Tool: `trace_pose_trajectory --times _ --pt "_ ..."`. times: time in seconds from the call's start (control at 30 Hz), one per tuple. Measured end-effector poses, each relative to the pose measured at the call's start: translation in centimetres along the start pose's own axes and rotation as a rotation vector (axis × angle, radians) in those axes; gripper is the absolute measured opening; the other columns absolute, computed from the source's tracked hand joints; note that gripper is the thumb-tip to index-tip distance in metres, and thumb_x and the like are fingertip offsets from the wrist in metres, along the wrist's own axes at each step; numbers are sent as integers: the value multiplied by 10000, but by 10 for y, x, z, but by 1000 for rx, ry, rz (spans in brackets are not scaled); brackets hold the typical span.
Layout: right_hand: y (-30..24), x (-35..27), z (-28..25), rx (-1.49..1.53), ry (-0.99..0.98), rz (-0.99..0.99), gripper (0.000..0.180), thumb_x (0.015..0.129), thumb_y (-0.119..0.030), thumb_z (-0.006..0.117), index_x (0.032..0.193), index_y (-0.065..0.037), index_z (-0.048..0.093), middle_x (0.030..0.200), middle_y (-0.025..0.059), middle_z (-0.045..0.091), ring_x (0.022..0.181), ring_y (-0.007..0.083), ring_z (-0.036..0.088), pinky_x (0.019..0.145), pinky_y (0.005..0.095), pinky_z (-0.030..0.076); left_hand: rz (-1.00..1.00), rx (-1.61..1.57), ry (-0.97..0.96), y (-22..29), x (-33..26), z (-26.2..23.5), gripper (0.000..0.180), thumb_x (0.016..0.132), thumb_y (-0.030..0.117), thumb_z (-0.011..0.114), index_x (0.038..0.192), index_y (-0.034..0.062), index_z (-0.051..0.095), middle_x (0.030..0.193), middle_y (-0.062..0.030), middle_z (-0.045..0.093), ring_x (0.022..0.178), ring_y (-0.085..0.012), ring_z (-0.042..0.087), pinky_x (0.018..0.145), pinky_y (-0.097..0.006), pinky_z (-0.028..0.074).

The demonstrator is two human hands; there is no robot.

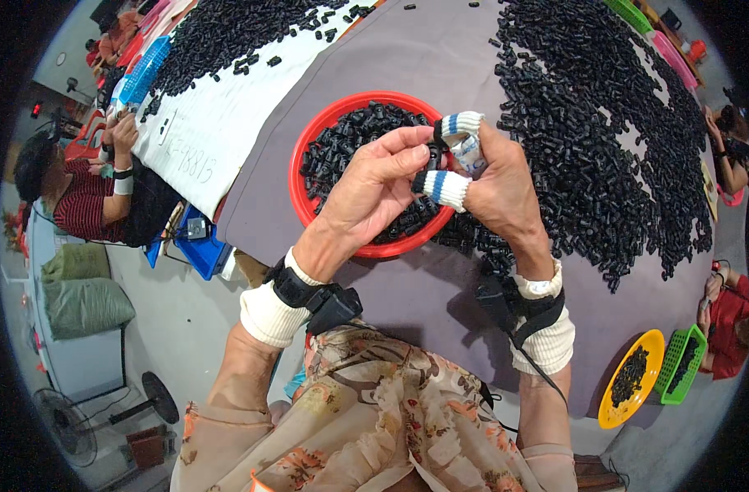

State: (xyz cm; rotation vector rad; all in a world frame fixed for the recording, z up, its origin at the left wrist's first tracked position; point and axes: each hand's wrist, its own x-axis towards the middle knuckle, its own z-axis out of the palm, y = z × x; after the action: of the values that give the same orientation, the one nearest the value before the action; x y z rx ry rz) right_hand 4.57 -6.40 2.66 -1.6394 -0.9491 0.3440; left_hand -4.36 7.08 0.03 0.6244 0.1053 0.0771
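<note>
My left hand (pixel 373 187) and my right hand (pixel 499 182) meet above a red round basin (pixel 302 148) filled with small black plastic parts (pixel 341 139). Both hands pinch one small black part (pixel 433 150) between their fingertips. The right thumb and forefinger wear white fabric finger sleeves with blue stripes (pixel 445 187). Each wrist carries a white cuff and a black strapped device.
A large heap of black parts (pixel 591 139) covers the grey table (pixel 440 49) to the right. More lie on a white sheet (pixel 218 123) at far left. A seated person (pixel 95 193) works at left; others sit at right. A yellow bowl (pixel 616 414) and green basket (pixel 696 343) stand lower right.
</note>
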Motion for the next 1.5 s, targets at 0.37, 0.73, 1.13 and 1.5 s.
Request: trace_pose_trajectory --times 0.37,0.73,1.13,1.5 --pt "3 1 4 88 -31 22 361 655 -114 719 965 -34 555 689 16 579 597 75 519 548 233 449 4 -76 16 1 -3 1 298 849 40 543 1131 -27 474 973 -96 582 904 -161 583 823 -301 491" --pt "9 0 6 8 -32 -4 324 662 -100 698 936 -20 545 677 45 591 589 102 545 538 263 458 24 243 173 2 0 3 224 827 38 555 1042 -8 519 877 -46 592 803 -109 592 693 -217 487" --pt "10 1 -2 40 7 68 347 689 -134 727 961 -5 554 724 20 596 617 75 519 563 237 448 56 380 194 14 -3 -17 228 843 69 565 1064 16 554 894 -50 604 799 -125 602 727 -284 515" --pt "54 -60 -60 -96 85 415 176 741 -152 655 832 -21 578 677 -24 520 615 77 426 564 246 370 95 854 414 29 -6 -46 241 826 99 603 1049 11 592 892 -57 610 761 -107 578 700 -234 490"
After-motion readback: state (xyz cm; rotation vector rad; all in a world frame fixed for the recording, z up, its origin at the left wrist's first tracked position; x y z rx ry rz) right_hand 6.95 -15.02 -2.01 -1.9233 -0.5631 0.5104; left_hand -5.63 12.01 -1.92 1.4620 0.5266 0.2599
